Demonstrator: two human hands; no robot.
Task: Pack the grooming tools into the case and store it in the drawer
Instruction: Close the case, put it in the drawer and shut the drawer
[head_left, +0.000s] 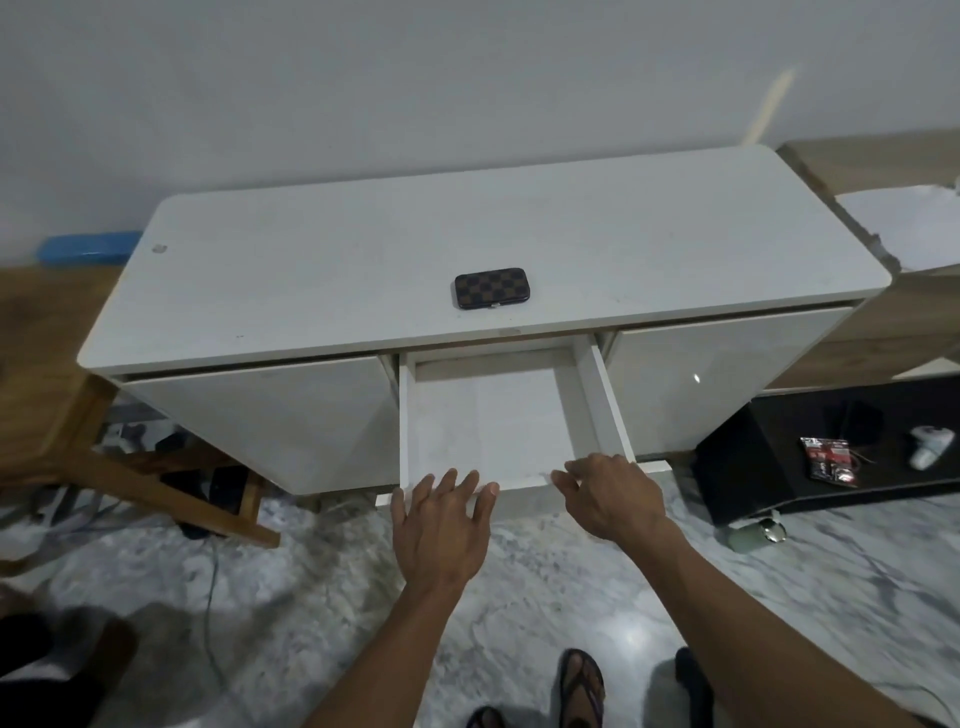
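Observation:
A small brown checkered case (490, 288) lies closed on the white cabinet top (322, 270), near its front edge. Below it the middle drawer (491, 421) stands pulled out, and nothing lies inside it. My left hand (441, 525) is at the drawer's front edge with fingers spread and holds nothing. My right hand (608, 493) rests on the right part of that front edge, its fingers curled over the rim. No loose grooming tools are in view.
Closed white doors flank the drawer. A wooden stool frame (156, 467) and cables sit at the lower left, and a blue box (85, 249) at the far left. A black low shelf (831, 457) with small items stands on the right. My sandalled feet (579, 686) are on the marble floor.

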